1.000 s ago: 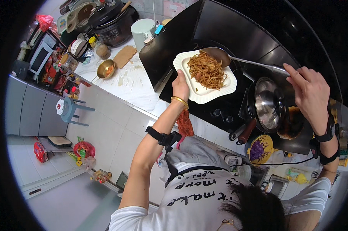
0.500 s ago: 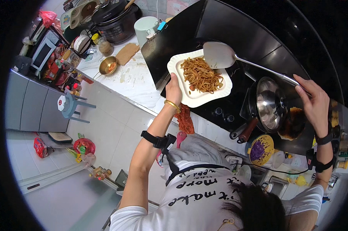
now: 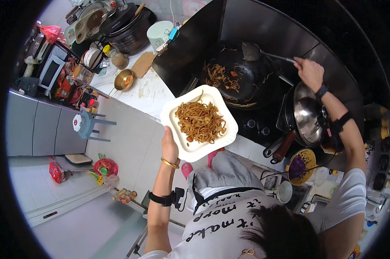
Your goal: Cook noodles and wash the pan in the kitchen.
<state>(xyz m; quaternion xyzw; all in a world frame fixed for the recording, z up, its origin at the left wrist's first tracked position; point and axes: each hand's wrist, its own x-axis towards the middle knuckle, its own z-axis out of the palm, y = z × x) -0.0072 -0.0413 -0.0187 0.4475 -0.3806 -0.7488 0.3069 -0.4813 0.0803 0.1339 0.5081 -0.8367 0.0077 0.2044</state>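
My left hand [image 3: 169, 147] grips the left edge of a white square plate [image 3: 226, 134], its thumb along the rim. Fried noodles [image 3: 199, 122] are heaped on the plate, which is held away from the stove. Over the stove, my right hand [image 3: 310, 73] is closed round the handle of a spatula [image 3: 251, 51]. The spatula's wide blade is inside a dark wok [image 3: 251, 82], at its far side. More noodles [image 3: 221, 77] lie in the left part of the wok, with a few strands scattered across it.
Right of the wok stands a pan with a shiny lid [image 3: 307, 114]. A yellow bowl with purple shreds [image 3: 301, 167] is nearer me. A black splash guard [image 3: 182, 54] borders the stove's left. On the white counter [image 3: 145, 93] sits a small gold pan [image 3: 124, 80].
The plate has moved left and nearer me, off the stove, uncovering the wok. The spatula has gone from the plate's edge into the wok, and my right hand has moved left and farther away.
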